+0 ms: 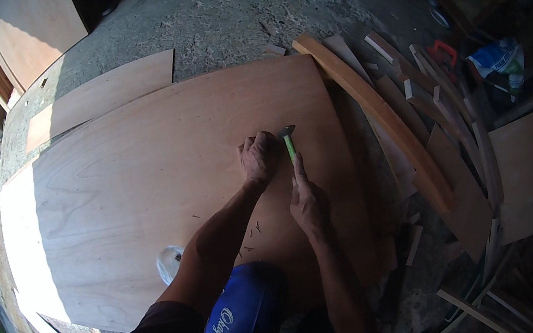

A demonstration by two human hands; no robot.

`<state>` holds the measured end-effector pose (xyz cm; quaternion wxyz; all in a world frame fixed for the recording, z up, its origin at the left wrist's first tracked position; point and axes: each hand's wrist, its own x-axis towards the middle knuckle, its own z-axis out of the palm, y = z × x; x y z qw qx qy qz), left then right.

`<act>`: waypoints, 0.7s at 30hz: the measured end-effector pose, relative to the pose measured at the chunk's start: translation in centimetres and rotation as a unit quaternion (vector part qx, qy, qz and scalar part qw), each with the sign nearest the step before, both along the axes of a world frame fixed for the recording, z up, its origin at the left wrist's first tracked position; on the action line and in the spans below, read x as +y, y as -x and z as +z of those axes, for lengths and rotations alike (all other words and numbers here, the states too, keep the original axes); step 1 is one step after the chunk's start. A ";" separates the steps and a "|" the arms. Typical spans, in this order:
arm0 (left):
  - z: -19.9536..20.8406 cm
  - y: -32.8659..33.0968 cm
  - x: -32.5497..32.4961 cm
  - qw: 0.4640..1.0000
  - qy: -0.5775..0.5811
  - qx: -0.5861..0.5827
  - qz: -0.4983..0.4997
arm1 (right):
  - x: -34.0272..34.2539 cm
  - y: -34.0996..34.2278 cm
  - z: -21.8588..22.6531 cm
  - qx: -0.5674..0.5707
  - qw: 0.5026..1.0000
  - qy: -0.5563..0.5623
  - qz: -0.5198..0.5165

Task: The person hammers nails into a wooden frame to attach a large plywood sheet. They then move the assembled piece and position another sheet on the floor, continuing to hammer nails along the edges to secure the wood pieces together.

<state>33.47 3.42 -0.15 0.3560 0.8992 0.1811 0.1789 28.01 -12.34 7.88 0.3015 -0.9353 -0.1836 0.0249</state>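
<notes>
A large plywood sheet [137, 154] lies flat below me. On it rests my left hand [259, 156], its fingers closed together; whatever they pinch is hidden. My right hand [308, 204] grips a hammer [291, 147] by its green handle, index finger stretched along it. The dark hammer head is just right of my left fingers. Several loose nails [257, 226] are scattered on the sheet nearer to me. Beside my left forearm sits a clear plastic bag [166, 263] with something dark in it.
A thick wooden beam [377, 117] runs along the sheet's far right edge. Beyond it lie several wood strips [427, 104], a red-handled tool [444, 55] and a blue-and-white bag [500, 62]. Another plywood piece [109, 91] lies at the far left. My blue-clad leg [245, 311] is at the near edge.
</notes>
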 end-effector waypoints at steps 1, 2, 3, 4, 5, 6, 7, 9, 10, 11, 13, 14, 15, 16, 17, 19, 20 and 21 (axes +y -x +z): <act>-0.1 0.0 0.0 1.000 0.000 -0.014 -0.004 | 0.0 0.0 0.1 0.002 1.000 -0.004 -0.002; -0.2 0.0 0.1 1.000 0.006 -0.005 -0.007 | 0.1 0.0 0.2 0.004 1.000 -0.008 -0.004; -0.2 0.0 0.1 1.000 0.012 -0.011 -0.015 | 0.1 0.1 0.3 0.035 0.999 0.003 -0.007; -0.3 -0.1 0.2 1.000 0.017 -0.005 -0.016 | 0.1 0.1 0.5 0.015 1.000 -0.005 -0.008; -0.3 0.0 0.2 1.000 0.011 -0.018 -0.018 | 0.2 0.2 0.5 0.024 1.000 0.003 -0.010; -0.3 -0.1 0.2 1.000 0.005 -0.018 -0.014 | 0.2 0.1 0.6 0.005 1.000 0.012 -0.020; -0.3 0.0 0.2 1.000 0.002 -0.020 -0.010 | 0.3 0.2 0.7 0.009 1.000 -0.009 -0.012; -0.2 0.0 0.1 0.999 0.020 -0.045 0.008 | 0.4 0.3 0.7 -0.031 0.998 -0.044 -0.011; -0.2 0.0 0.1 0.998 0.031 -0.056 0.010 | 0.5 0.3 0.7 -0.025 0.999 -0.038 -0.007; -0.1 0.1 0.0 0.998 0.036 -0.047 0.011 | 0.5 0.2 0.7 -0.020 0.999 -0.033 -0.003; 0.1 0.0 0.0 0.999 0.046 -0.022 0.010 | 0.7 0.1 0.7 -0.001 1.000 -0.017 0.007; 0.2 0.1 0.0 0.999 0.039 -0.019 0.009 | 0.7 0.2 0.6 0.017 1.000 -0.006 0.013; 0.3 -0.1 0.0 0.999 0.034 -0.005 0.016 | 0.7 0.0 0.6 -0.009 1.000 -0.004 0.007; 0.3 0.0 0.0 0.999 0.034 0.002 0.018 | 0.8 0.1 0.5 -0.011 0.999 -0.036 0.013; 0.3 -0.2 0.0 0.999 0.030 -0.006 0.025 | 0.8 0.0 0.5 -0.054 0.996 -0.077 0.006; 0.3 -0.2 0.0 0.999 0.038 -0.004 0.032 | 0.8 0.0 0.4 -0.038 0.995 -0.090 0.001; 0.3 -0.1 -0.1 0.999 0.025 -0.034 0.025 | 0.8 0.1 0.3 0.013 0.998 -0.063 0.004; 0.4 -0.3 -0.1 0.999 0.023 -0.030 0.022 | 0.7 0.0 0.2 0.079 0.997 -0.020 0.000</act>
